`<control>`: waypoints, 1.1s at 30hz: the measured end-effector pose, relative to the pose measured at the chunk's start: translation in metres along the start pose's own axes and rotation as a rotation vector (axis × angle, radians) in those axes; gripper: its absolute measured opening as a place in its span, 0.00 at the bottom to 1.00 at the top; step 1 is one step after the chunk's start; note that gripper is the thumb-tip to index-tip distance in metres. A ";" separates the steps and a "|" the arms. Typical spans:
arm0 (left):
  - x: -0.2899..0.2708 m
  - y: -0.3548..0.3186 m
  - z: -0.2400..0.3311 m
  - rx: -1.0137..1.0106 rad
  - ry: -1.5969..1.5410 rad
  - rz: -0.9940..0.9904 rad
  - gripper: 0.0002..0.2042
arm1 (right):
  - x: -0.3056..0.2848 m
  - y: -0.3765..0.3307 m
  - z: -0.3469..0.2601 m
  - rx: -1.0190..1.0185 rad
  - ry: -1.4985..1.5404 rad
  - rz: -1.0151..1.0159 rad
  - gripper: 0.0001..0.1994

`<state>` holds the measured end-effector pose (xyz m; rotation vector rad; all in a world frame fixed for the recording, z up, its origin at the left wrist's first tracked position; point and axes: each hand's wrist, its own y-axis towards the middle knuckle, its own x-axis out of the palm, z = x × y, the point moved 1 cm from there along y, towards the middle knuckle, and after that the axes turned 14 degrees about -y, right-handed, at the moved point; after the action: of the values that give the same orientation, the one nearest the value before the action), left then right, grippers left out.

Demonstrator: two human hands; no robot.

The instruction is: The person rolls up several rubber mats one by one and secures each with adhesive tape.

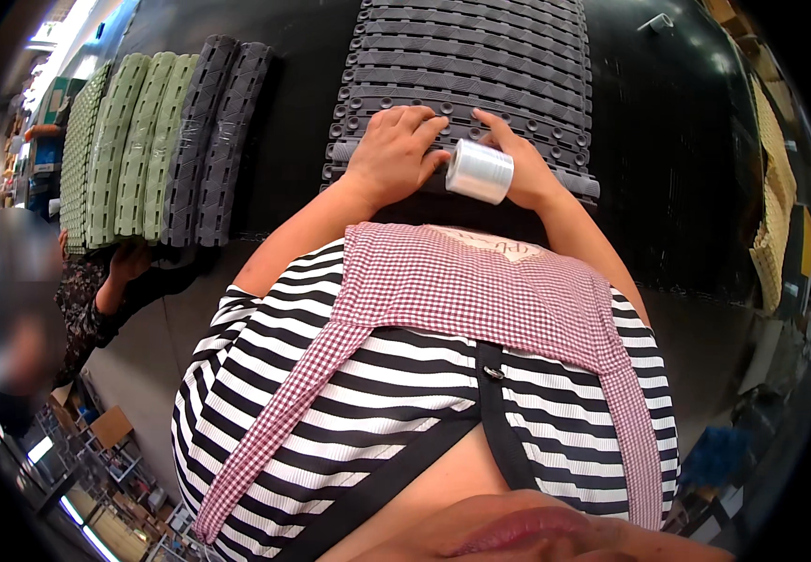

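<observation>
A row of dark grey ridged plastic strips (466, 58) lies side by side on the black table in front of me, with studs and holes along the nearer ones. My left hand (394, 155) rests on the nearest strips, palm down, fingers stretched out and a little apart. Beside it, my right hand (525, 170) has a roll of clear film (482, 172) against its palm side. The roll hides its thumb and part of its fingers, while the index finger stretches out over the strips.
On the left stand bundles of green strips (133, 145) and wrapped dark grey strips (223, 140). Next to them is another person's hand (127, 262). A small white tube (656, 22) lies far right on the black table (677, 159); yellowish sheet material (775, 187) stands at the right edge.
</observation>
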<state>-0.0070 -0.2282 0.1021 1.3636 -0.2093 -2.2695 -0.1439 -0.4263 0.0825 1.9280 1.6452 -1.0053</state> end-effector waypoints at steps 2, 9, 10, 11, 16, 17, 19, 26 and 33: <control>0.000 0.001 0.002 -0.010 -0.143 0.009 0.23 | -0.003 0.018 0.012 0.030 0.077 -0.056 0.33; 0.032 -0.030 0.013 0.144 0.051 0.086 0.38 | -0.021 0.054 0.032 -0.113 0.675 0.025 0.15; 0.035 -0.025 0.009 0.133 0.073 0.090 0.40 | -0.025 0.052 0.027 -0.134 0.795 0.055 0.12; 0.039 -0.017 0.004 0.122 0.094 0.094 0.42 | -0.029 0.045 0.023 -0.191 0.681 0.099 0.12; 0.019 0.076 -0.024 -0.269 0.086 -0.365 0.38 | -0.018 0.005 -0.002 -0.494 -0.166 0.445 0.18; 0.012 0.095 -0.031 -0.322 0.048 -0.470 0.37 | -0.012 0.001 -0.001 -0.513 -0.245 0.495 0.20; 0.008 0.121 -0.051 -0.346 -0.074 -0.530 0.38 | -0.003 0.006 0.010 -0.468 -0.335 0.496 0.28; 0.030 0.127 -0.066 -0.092 -0.004 0.089 0.12 | -0.041 0.103 0.034 -0.518 -0.270 0.588 0.20; 0.057 0.101 -0.090 0.047 0.230 0.060 0.38 | -0.078 0.182 0.061 -0.225 -0.252 0.321 0.12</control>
<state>0.0815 -0.3335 0.0496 1.6065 -0.2235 -2.0502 0.0129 -0.5611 0.0749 1.7608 1.2068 -0.8538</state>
